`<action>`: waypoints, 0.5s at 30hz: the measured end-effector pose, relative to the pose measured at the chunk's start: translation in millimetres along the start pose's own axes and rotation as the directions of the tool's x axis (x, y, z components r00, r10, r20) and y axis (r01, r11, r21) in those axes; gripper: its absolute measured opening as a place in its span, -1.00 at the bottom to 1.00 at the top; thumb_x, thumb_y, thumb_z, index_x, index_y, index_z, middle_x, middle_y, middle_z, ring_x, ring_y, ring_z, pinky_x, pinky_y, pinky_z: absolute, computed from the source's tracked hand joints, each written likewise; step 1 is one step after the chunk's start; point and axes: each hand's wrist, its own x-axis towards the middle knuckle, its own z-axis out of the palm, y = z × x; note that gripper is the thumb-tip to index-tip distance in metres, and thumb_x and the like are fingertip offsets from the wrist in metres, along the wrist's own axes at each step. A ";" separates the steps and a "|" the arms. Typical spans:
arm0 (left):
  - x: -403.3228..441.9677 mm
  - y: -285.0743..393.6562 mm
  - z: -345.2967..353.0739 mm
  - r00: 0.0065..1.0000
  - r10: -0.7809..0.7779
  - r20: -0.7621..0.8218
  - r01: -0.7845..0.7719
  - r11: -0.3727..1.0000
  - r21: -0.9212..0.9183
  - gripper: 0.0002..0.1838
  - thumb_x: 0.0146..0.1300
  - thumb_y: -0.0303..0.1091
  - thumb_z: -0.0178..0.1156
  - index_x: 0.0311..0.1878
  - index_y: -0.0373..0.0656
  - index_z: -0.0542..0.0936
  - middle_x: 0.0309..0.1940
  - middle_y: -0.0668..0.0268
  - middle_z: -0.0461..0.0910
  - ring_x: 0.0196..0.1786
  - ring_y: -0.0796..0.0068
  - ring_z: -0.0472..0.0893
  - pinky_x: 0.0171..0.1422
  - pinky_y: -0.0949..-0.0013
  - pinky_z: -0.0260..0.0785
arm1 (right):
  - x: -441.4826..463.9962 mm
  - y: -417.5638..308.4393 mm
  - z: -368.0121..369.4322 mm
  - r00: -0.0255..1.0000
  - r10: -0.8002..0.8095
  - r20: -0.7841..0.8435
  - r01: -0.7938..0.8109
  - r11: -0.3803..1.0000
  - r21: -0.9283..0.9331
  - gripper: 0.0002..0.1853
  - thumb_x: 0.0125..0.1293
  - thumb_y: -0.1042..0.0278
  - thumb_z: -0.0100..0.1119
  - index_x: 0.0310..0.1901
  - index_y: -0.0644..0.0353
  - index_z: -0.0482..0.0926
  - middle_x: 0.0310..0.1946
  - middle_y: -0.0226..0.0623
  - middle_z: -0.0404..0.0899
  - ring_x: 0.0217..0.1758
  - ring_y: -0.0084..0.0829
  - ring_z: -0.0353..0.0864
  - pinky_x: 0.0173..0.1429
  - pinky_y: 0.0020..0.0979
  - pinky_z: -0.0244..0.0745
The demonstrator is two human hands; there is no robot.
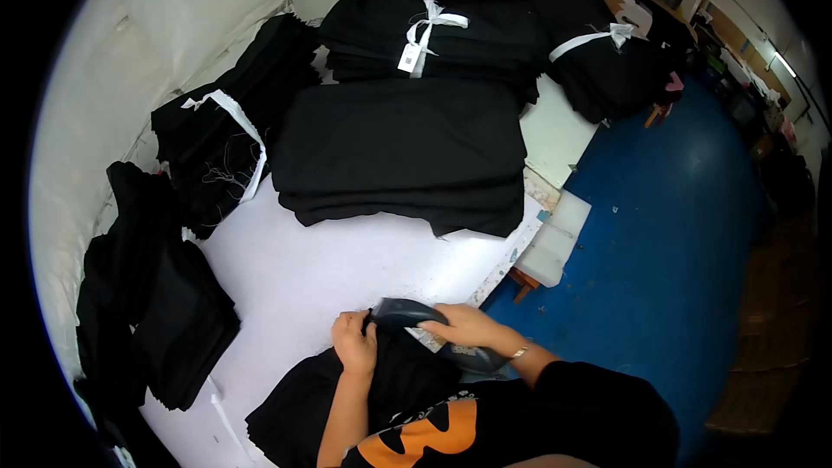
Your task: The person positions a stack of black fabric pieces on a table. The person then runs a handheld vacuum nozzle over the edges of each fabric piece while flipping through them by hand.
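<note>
Our black shirt [563,407] with its orange print is nearest. Beyond it, our left hand [354,342] pinches black cloth [303,399] on the pale table [347,264]. Our right hand [465,327] grips a dark tool [407,311], blurred, close beside the left fingers. Farther back we see folded black stacks [403,143], some tied with white strips [245,121].

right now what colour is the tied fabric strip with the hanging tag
The tied fabric strip is white, clearest in the head view.
</note>
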 end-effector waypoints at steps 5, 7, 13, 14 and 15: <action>-4.2 -4.7 0.2 0.999 0.030 -0.022 -0.029 0.999 0.041 -0.64 -0.09 -0.52 0.49 -0.15 -0.20 0.66 -0.26 0.12 0.59 -0.14 0.02 0.58 -0.06 0.06 0.44 | -2.2 -15.3 -8.8 1.000 -0.023 0.014 0.023 1.000 0.007 -0.35 0.43 -0.28 0.12 -0.08 0.33 0.65 -0.27 0.12 0.70 -0.19 0.06 0.70 -0.07 -0.13 0.55; -0.4 1.2 -3.3 1.000 0.007 -0.012 -0.006 0.999 0.035 -0.65 -0.09 -0.52 0.49 -0.18 -0.18 0.63 -0.27 0.12 0.58 -0.15 0.01 0.58 -0.06 0.05 0.43 | -11.1 -6.6 -16.2 0.997 0.012 0.078 -0.013 1.000 0.010 -0.37 0.43 -0.27 0.12 -0.09 0.32 0.65 -0.30 0.09 0.70 -0.20 0.03 0.71 -0.08 -0.13 0.55; -0.7 9.9 2.9 0.961 -0.270 0.057 0.268 0.963 0.031 -0.66 -0.08 -0.50 0.50 -0.22 -0.20 0.58 -0.29 0.14 0.57 -0.26 0.01 0.60 -0.17 0.09 0.46 | 16.1 -12.7 -0.7 1.000 -0.017 0.012 0.017 0.998 0.057 -0.38 0.42 -0.26 0.15 -0.10 0.32 0.64 -0.30 0.13 0.67 -0.22 0.10 0.68 -0.09 -0.13 0.55; 1.9 17.1 -2.3 0.966 -0.258 0.021 0.257 0.966 0.013 -0.67 -0.06 -0.50 0.51 -0.22 -0.21 0.58 -0.36 0.15 0.57 -0.33 0.05 0.60 -0.21 0.13 0.48 | 17.9 -7.6 3.0 0.999 -0.052 -0.016 0.053 0.997 0.058 -0.37 0.41 -0.28 0.15 -0.12 0.31 0.64 -0.32 0.11 0.67 -0.23 0.07 0.68 -0.09 -0.11 0.55; 1.9 18.9 -4.1 0.969 -0.246 0.032 0.246 0.969 0.015 -0.67 -0.06 -0.50 0.51 -0.22 -0.21 0.58 -0.36 0.15 0.57 -0.33 0.05 0.60 -0.21 0.13 0.48 | 13.0 -9.4 -3.1 0.999 -0.046 -0.028 0.047 0.997 0.066 -0.37 0.41 -0.28 0.15 -0.12 0.31 0.64 -0.32 0.11 0.67 -0.23 0.07 0.68 -0.09 -0.11 0.55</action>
